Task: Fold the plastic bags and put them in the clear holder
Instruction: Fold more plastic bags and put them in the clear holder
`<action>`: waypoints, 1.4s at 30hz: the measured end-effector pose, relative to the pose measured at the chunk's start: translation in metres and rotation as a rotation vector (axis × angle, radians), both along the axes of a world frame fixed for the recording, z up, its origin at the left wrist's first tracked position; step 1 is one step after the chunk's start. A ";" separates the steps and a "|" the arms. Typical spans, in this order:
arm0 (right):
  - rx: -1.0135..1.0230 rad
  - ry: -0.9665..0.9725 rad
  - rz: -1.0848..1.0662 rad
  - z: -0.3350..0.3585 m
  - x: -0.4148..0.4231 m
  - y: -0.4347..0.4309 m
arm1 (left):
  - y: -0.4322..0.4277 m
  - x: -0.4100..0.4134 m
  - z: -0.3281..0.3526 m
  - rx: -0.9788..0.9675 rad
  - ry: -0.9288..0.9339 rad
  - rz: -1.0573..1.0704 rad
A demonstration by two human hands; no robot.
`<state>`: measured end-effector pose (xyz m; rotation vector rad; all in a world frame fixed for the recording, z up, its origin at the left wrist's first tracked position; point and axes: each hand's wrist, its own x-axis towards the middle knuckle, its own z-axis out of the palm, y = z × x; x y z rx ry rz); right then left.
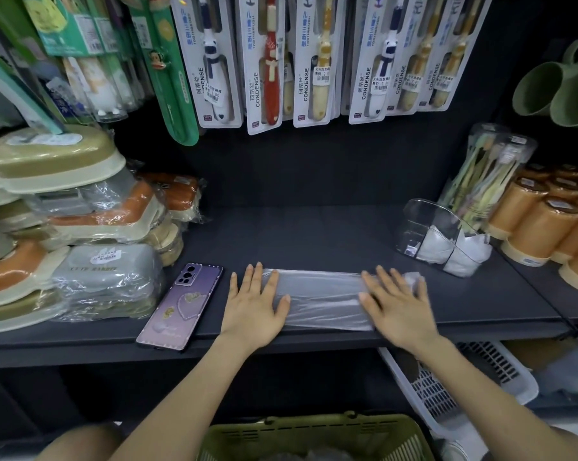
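A clear plastic bag (321, 299), flattened into a long strip, lies across the front of the dark shelf (314, 234). My left hand (256, 307) presses flat on its left end with straight fingers. My right hand (397, 306) presses flat on its right end, where the bag's crumpled tip sticks out past the fingers. The clear holder (424, 216) stands at the right rear of the shelf and has white folded bags (447, 249) inside it.
A purple phone (181, 306) lies left of my left hand. Wrapped soap boxes (81, 247) are stacked at the left. Orange cups (544, 224) and a toothbrush tub (487, 174) stand at the right. Packaged toothbrushes (271, 58) hang above. A green basket (314, 437) and a white basket (454, 390) sit below.
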<state>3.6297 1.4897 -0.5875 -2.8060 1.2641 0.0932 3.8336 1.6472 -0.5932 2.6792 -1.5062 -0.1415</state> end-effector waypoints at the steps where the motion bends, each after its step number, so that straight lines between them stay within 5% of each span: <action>1: 0.019 0.023 -0.044 0.004 -0.011 -0.009 | 0.000 0.000 0.000 0.001 -0.001 0.001; 5: -0.027 -0.019 -0.086 0.018 -0.012 -0.011 | 0.000 0.000 0.002 0.008 -0.001 -0.006; 12: -0.040 -0.089 0.279 -0.001 0.061 0.056 | 0.000 -0.001 0.004 0.028 0.008 0.013; 17: 0.038 -0.078 0.135 -0.005 0.010 0.018 | 0.001 0.000 0.005 0.054 -0.009 0.017; 20: -0.118 -0.173 0.156 0.000 -0.013 0.010 | 0.001 -0.001 0.005 0.053 -0.014 0.015; 25: -0.319 -0.520 0.485 -0.003 -0.011 0.029 | 0.001 0.000 0.005 0.057 -0.015 0.011; 32: -0.353 -0.576 0.576 -0.007 -0.007 0.025 | 0.002 0.002 0.005 0.017 0.018 0.004; 35: -0.374 -0.570 0.575 -0.002 -0.006 0.025 | 0.004 0.004 0.008 -0.089 0.105 -0.018; 39: -0.268 -0.611 0.509 0.001 -0.005 0.027 | 0.024 0.003 0.020 -0.561 0.310 -0.136; 42: -0.129 -0.631 0.442 0.009 -0.013 0.026 | 0.044 0.001 0.032 -0.493 0.534 -0.239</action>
